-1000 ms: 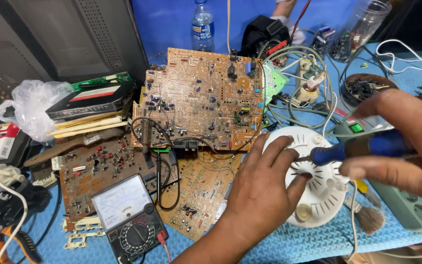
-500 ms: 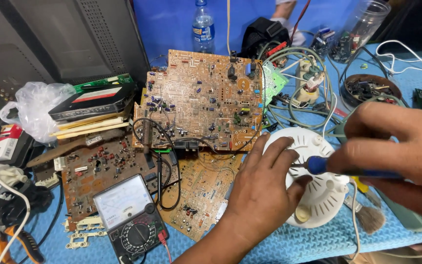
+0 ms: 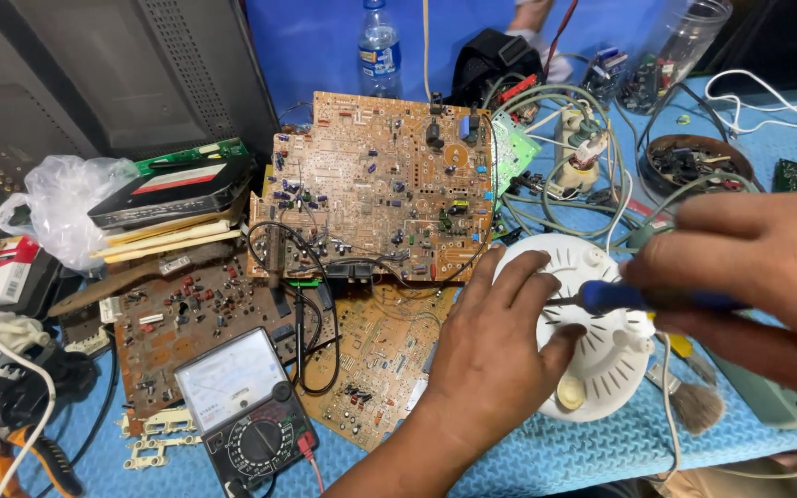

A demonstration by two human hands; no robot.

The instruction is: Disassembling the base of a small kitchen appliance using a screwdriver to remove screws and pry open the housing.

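Two hands work on a white round plastic housing at a cluttered electronics repair bench.

Seen from the head camera: the left hand [image 3: 495,355] reaches in from the near edge, palm down, fingers spread and pressed flat on the white housing [image 3: 601,355], which sits on the blue mat [image 3: 546,456] at near right. The right hand [image 3: 754,281] comes in from the right, fingers curled and pinching a blue-handled screwdriver [image 3: 615,297], its tip pointing left onto the housing top. Further back lies a large brown circuit board [image 3: 380,184], with smaller boards beside it. An analogue multimeter [image 3: 246,410] lies at near left. A small brush [image 3: 689,392] rests just right of the housing, and a plastic bottle [image 3: 378,41] stands at the far edge.
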